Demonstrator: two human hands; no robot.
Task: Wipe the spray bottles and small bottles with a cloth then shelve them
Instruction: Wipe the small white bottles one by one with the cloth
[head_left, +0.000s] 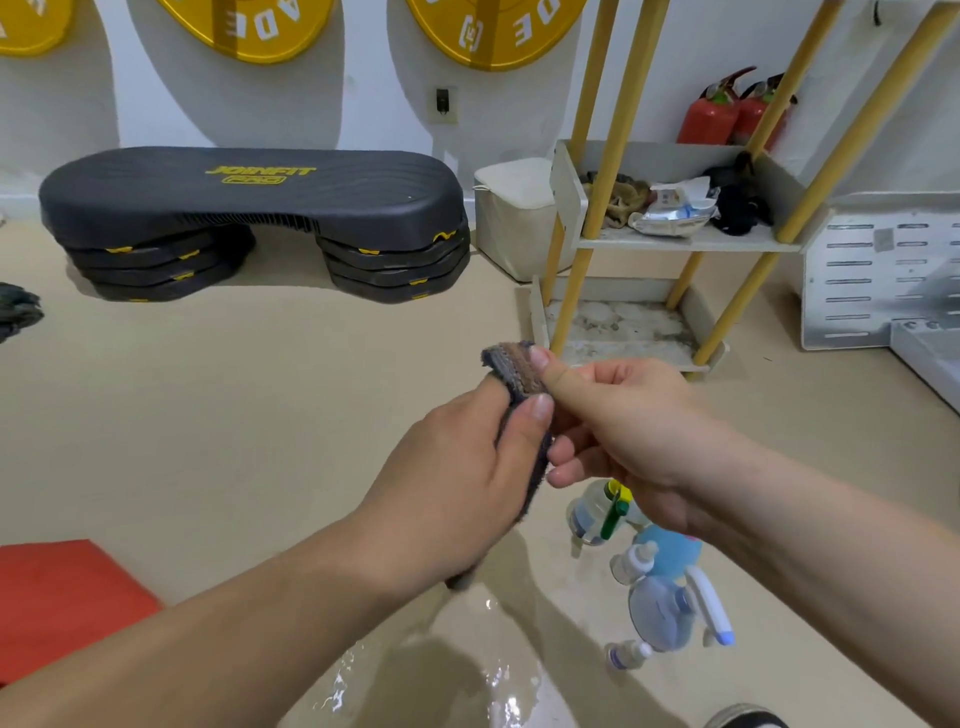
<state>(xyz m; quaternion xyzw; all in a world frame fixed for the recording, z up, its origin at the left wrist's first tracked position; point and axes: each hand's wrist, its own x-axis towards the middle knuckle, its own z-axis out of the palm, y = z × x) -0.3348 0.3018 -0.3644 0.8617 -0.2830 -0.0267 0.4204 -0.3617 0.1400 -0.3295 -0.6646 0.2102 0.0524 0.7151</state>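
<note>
Midway across the view, both hands hold one dark cloth (514, 366) above the floor. The left hand (457, 467) grips it, thumb pressed across the front and fingers behind. The right hand (623, 421) pinches its upper end between thumb and forefinger.

Near right, on the floor below the right wrist, stand two sprayers and two little ones: a green-trigger spray bottle (597, 512), a white-trigger spray bottle (660, 613), one small bottle (631, 561) between them, and a second small bottle (626, 653) nearest. A rounded blue item (670, 545) sits among them; what it is I cannot tell.

Far right is the yellow-poled shelf rack (685, 244), with two red fire extinguishers (709, 117) behind it. Far left, one black step platform (249, 197) reads "JOINFIT PRO". Three yellow discs (244, 26) hang above; the middle shows "ADE".
</note>
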